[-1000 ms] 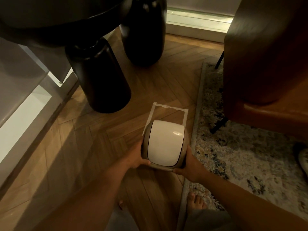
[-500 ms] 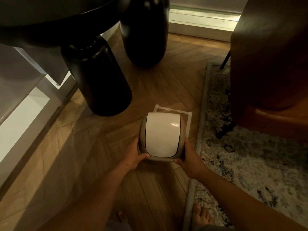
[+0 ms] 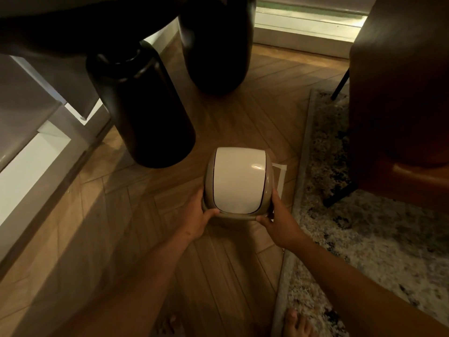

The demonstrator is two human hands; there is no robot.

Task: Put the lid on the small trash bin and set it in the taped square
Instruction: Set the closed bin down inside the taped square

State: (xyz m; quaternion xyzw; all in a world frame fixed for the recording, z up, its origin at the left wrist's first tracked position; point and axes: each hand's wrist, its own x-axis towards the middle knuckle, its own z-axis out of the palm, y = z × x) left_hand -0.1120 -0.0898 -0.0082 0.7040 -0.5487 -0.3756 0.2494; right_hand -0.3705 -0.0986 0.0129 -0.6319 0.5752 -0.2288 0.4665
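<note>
The small trash bin (image 3: 239, 181) is beige with a white swing lid (image 3: 238, 178) fitted on top, seen from above. My left hand (image 3: 198, 218) grips its left near side, thumb on the rim. On the right near side, my right hand (image 3: 279, 222) grips it the same way. The bin covers most of the taped square (image 3: 281, 177); only the white tape's right edge and far right corner show beside it. Whether the bin's base touches the floor is hidden.
Two big black table legs (image 3: 143, 110) (image 3: 215, 42) stand close behind and left of the bin. A patterned rug (image 3: 364, 227) lies right, with a brown chair (image 3: 401, 93) on it. White wall base runs along the left. My bare toes (image 3: 296, 323) show below.
Both hands have carried the bin away from me, over the taped square. The tape outline, plain before the bin a second ago, is now mostly covered.
</note>
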